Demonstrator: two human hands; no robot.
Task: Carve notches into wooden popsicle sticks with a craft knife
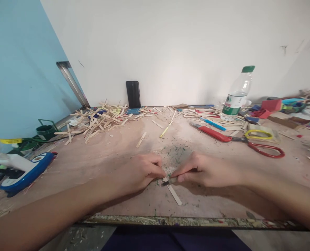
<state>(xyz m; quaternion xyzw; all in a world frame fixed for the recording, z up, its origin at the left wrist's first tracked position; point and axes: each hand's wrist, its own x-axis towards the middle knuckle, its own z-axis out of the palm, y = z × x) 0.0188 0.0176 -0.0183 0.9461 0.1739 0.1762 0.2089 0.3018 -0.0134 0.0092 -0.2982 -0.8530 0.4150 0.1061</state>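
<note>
A pale wooden craft stick (174,195) lies slanted on the wooden table near its front edge. My left hand (148,170) is closed, its fingertips pinching the far end of the stick against the tabletop. From the other side, my right hand (197,170) pinches a small dark blade (165,183), laid across the stick close to my left fingertips. Most of the blade's grip is hidden by my right fingers. Green shavings (179,151) are scattered around and beyond both hands.
Behind my hands lie a short stick (141,139), a yellow patterned strip (168,129), a red utility knife (214,134) and scissors (265,150). A water bottle (235,101), a phone (133,94) and a stick pile (102,120) stand farther back. A blue-and-white device (29,172) is at left.
</note>
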